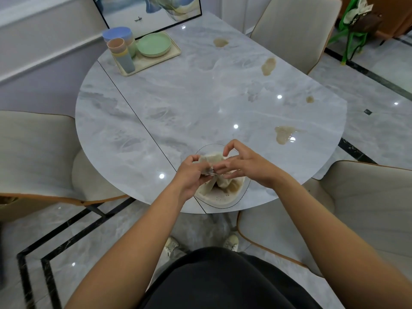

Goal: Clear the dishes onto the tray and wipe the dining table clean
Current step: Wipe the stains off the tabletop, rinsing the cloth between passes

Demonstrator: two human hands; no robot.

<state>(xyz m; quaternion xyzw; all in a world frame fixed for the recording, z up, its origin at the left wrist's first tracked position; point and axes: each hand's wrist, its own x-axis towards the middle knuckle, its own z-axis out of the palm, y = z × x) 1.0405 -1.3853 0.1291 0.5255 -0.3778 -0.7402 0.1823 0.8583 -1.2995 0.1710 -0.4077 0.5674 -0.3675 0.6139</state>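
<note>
Dining table (178,103), grey marble top: 4 brown spills along the right side, farthest (220,42), next (268,66), small one (310,99), nearest (283,134). Tray (171,55), far left corner: green plates (153,44), stacked cups (122,54), blue bowls (117,33). Glass bowl (223,202), near edge, holding murky water. Cloth (211,159), beige and bunched, held over the glass bowl. Left hand (191,175): fingers curled, gripping the cloth. Right hand (245,166): lower fingers holding the cloth, thumb and forefinger raised.
</note>
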